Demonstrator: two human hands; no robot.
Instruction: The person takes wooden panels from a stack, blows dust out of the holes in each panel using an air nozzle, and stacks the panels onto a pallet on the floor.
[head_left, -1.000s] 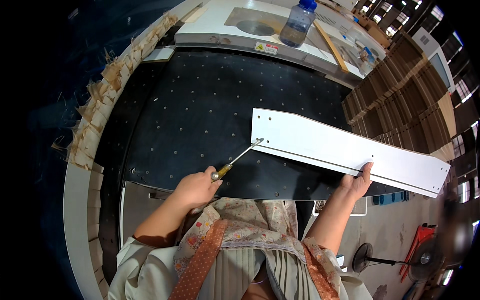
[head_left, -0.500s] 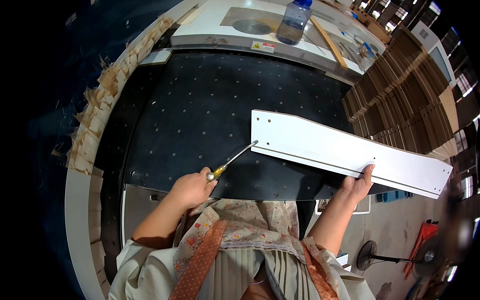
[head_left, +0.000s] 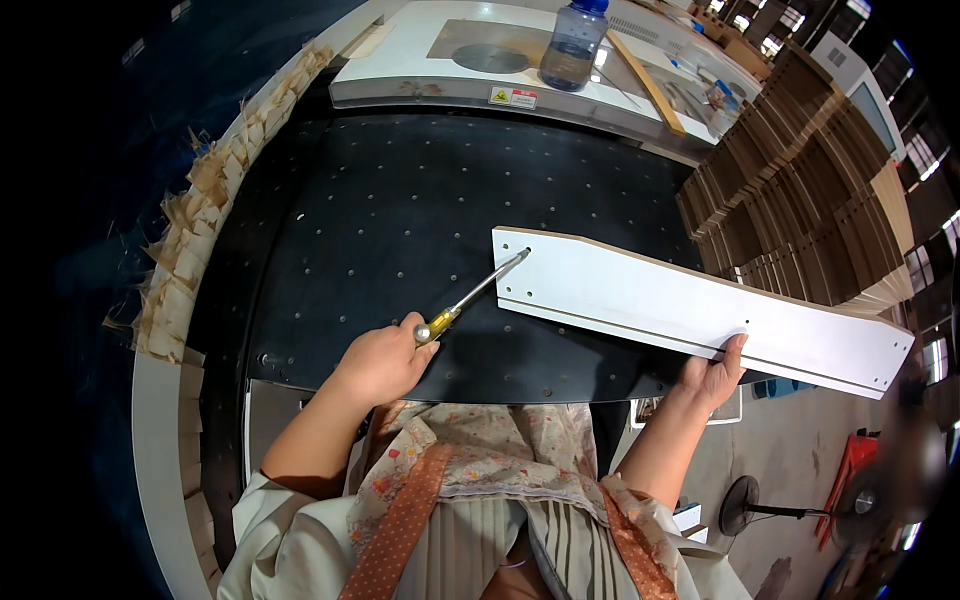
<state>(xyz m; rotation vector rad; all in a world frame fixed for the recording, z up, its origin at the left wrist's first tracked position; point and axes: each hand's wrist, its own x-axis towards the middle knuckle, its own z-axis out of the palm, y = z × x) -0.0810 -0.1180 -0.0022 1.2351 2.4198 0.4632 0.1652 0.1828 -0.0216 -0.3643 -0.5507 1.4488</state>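
A long white board (head_left: 630, 298) with small holes at both ends and a groove along its near edge extends over the black table to the right. My right hand (head_left: 713, 380) grips its near edge, thumb on the white face and the other fingers hidden below. In my left hand (head_left: 385, 362) is a screwdriver (head_left: 442, 322) with a yellow handle, held in closed fingers. The screwdriver's tip rests at one of the upper holes near the board's left end.
The black table (head_left: 370, 230) is dotted with small round studs. Behind it stands a white machine (head_left: 410, 92) bearing a water bottle (head_left: 573, 50) and a wooden strip (head_left: 648, 85). Stacked boards (head_left: 800, 190) rise at the right. A fan (head_left: 740, 503) is lower right.
The screwdriver tip has moved from a lower hole area near the board's left edge up to an upper hole. My left hand went slightly up; my right hand keeps its hold.
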